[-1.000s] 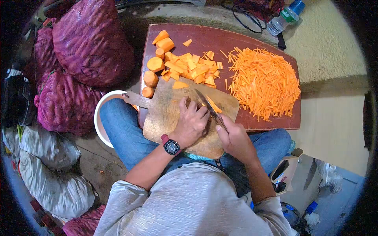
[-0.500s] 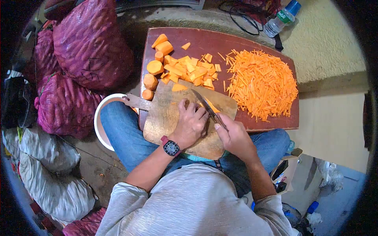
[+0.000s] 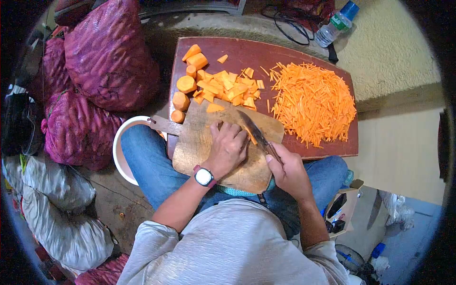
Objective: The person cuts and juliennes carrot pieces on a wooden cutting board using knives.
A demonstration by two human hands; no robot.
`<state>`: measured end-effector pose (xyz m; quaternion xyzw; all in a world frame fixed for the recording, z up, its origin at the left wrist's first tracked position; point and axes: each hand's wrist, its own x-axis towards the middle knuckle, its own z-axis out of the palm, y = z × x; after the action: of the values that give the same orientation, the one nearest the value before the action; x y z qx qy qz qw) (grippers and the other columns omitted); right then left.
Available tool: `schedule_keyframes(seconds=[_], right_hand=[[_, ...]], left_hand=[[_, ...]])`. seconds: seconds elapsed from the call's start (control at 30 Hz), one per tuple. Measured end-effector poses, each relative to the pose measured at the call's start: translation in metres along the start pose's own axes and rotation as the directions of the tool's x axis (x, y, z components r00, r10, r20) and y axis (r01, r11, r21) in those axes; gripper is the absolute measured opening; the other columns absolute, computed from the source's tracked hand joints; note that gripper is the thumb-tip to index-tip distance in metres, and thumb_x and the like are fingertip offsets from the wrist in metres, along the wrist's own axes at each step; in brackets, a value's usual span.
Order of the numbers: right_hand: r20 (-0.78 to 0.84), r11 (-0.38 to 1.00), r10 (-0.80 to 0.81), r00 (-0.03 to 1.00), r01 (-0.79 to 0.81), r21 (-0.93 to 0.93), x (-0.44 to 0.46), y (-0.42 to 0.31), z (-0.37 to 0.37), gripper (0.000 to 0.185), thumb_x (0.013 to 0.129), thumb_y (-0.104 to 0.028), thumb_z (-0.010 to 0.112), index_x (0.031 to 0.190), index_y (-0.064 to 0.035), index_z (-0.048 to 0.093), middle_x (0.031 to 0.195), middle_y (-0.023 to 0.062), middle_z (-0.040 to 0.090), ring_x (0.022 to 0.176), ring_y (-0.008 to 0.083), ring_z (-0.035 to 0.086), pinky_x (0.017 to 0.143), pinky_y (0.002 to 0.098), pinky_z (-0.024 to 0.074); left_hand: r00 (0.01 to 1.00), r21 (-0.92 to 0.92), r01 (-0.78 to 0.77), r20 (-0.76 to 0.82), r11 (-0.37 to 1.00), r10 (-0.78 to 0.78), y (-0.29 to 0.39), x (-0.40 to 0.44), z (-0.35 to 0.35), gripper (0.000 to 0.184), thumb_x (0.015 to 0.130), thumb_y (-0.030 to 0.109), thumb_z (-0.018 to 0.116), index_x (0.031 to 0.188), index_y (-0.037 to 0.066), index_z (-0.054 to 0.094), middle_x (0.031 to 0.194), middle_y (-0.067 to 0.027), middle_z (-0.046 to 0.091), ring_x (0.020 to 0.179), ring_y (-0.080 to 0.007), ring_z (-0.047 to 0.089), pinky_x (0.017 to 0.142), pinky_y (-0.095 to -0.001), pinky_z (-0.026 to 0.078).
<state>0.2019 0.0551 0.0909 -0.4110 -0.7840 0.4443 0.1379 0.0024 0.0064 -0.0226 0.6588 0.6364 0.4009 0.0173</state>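
Note:
My right hand (image 3: 290, 171) is wrapped round the handle of a knife (image 3: 255, 131), its blade slanting up and left over the wooden cutting board (image 3: 194, 147). A thin orange carrot strip (image 3: 252, 137) lies along the blade. Just left of the blade, my left hand (image 3: 229, 148) rests on the board with its fingers curled down; what is under them is hidden. One flat carrot slice (image 3: 215, 108) lies near the board's far edge. Beyond it are a heap of carrot slices (image 3: 225, 85) and several thick carrot chunks (image 3: 186, 84).
A large pile of carrot shreds (image 3: 313, 104) covers the right of the red-brown table (image 3: 247, 52). A white basin (image 3: 121, 152) stands by my left knee. Purple mesh sacks (image 3: 109, 57) and white sacks (image 3: 66, 223) are at left. A water bottle (image 3: 335, 28) lies at back right.
My right hand and the knife have shifted slightly right and down, away from my left fingers. My left hand stays nearly in place on the board.

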Motion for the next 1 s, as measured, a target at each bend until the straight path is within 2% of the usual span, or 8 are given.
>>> schedule_keyframes(seconds=[0.43, 0.53, 0.57, 0.63, 0.7, 0.8, 0.93, 1.0], right_hand=[[-0.025, 0.996, 0.090, 0.996, -0.090, 0.018, -0.009, 0.004, -0.009, 0.030, 0.103, -0.009, 0.066, 0.130, 0.0045, 0.068, 0.088, 0.0148, 0.071, 0.078, 0.0182, 0.067, 0.075, 0.0358, 0.0552], [0.060, 0.997, 0.068, 0.996, -0.069, 0.019, -0.014, 0.012, -0.014, 0.029, 0.103, -0.009, 0.067, 0.129, 0.0039, 0.069, 0.084, 0.0124, 0.068, 0.076, 0.0168, 0.066, 0.073, 0.0355, 0.0540], [0.129, 0.997, 0.045, 0.991, -0.051, 0.049, -0.016, 0.017, -0.015, 0.029, 0.103, -0.009, 0.067, 0.129, 0.0037, 0.069, 0.082, 0.0110, 0.066, 0.075, 0.0161, 0.065, 0.072, 0.0355, 0.0535], [0.142, 0.997, -0.006, 0.990, -0.005, 0.071, -0.014, 0.031, -0.014, 0.026, 0.104, -0.011, 0.066, 0.127, 0.0017, 0.070, 0.079, 0.0054, 0.065, 0.070, 0.0114, 0.061, 0.065, 0.0320, 0.0503], [0.144, 0.964, 0.177, 0.974, -0.201, 0.172, -0.010, 0.038, -0.020, 0.021, 0.106, -0.018, 0.066, 0.111, 0.0025, 0.068, 0.079, 0.0075, 0.063, 0.075, 0.0151, 0.058, 0.070, 0.0382, 0.0511], [0.004, 0.968, 0.207, 0.978, -0.205, 0.145, 0.010, 0.075, -0.047, 0.025, 0.107, -0.017, 0.066, 0.121, 0.0029, 0.071, 0.088, 0.0032, 0.068, 0.081, 0.0124, 0.061, 0.075, 0.0339, 0.0530], [-0.275, 0.983, 0.183, 0.944, -0.169, 0.075, 0.026, 0.087, -0.080, 0.030, 0.107, -0.016, 0.065, 0.129, 0.0029, 0.071, 0.093, 0.0049, 0.072, 0.086, 0.0119, 0.064, 0.079, 0.0315, 0.0542], [-0.294, 0.989, 0.144, 0.945, -0.131, 0.065, 0.025, 0.082, -0.081, 0.030, 0.107, -0.017, 0.065, 0.130, 0.0026, 0.071, 0.091, 0.0045, 0.072, 0.084, 0.0117, 0.064, 0.077, 0.0319, 0.0541]], left_hand=[[0.996, -0.049, 0.054, -0.068, 0.997, -0.057, -0.003, 0.004, -0.004, 0.011, 0.088, 0.014, 0.083, 0.092, 0.005, 0.077, 0.093, -0.0105, 0.069, 0.095, -0.0307, 0.064, 0.098, -0.0493, 0.041], [0.930, -0.279, 0.263, -0.182, 0.924, -0.320, -0.009, 0.010, -0.015, 0.006, 0.092, 0.008, 0.080, 0.091, 0.004, 0.077, 0.090, -0.0126, 0.071, 0.088, -0.0326, 0.067, 0.089, -0.0435, 0.046], [0.932, -0.278, 0.256, -0.183, 0.926, -0.313, -0.012, 0.011, -0.016, 0.006, 0.092, 0.008, 0.080, 0.091, 0.004, 0.077, 0.090, -0.0126, 0.071, 0.088, -0.0326, 0.067, 0.089, -0.0435, 0.046], [0.836, -0.521, 0.401, -0.129, 0.754, -0.533, -0.017, 0.012, -0.016, 0.006, 0.093, 0.008, 0.079, 0.091, 0.004, 0.077, 0.089, -0.0122, 0.071, 0.087, -0.0332, 0.067, 0.086, -0.0426, 0.046], [0.856, -0.444, 0.409, -0.116, 0.797, -0.504, -0.016, 0.009, -0.017, 0.007, 0.095, 0.009, 0.079, 0.092, 0.004, 0.076, 0.090, -0.0114, 0.071, 0.089, -0.0326, 0.067, 0.089, -0.0425, 0.045], [0.922, -0.295, 0.339, -0.087, 0.893, -0.378, -0.017, 0.007, -0.013, 0.007, 0.095, 0.011, 0.078, 0.094, 0.005, 0.076, 0.093, -0.0109, 0.071, 0.094, -0.0318, 0.067, 0.095, -0.0433, 0.041], [0.923, -0.262, 0.363, -0.031, 0.894, -0.383, -0.017, 0.008, -0.015, 0.007, 0.094, 0.011, 0.079, 0.094, 0.005, 0.076, 0.093, -0.0108, 0.070, 0.094, -0.0322, 0.066, 0.094, -0.0446, 0.041], [0.927, -0.268, 0.350, -0.043, 0.898, -0.374, -0.015, 0.009, -0.016, 0.007, 0.093, 0.011, 0.079, 0.094, 0.005, 0.077, 0.093, -0.0106, 0.070, 0.095, -0.0328, 0.066, 0.094, -0.0457, 0.041]])
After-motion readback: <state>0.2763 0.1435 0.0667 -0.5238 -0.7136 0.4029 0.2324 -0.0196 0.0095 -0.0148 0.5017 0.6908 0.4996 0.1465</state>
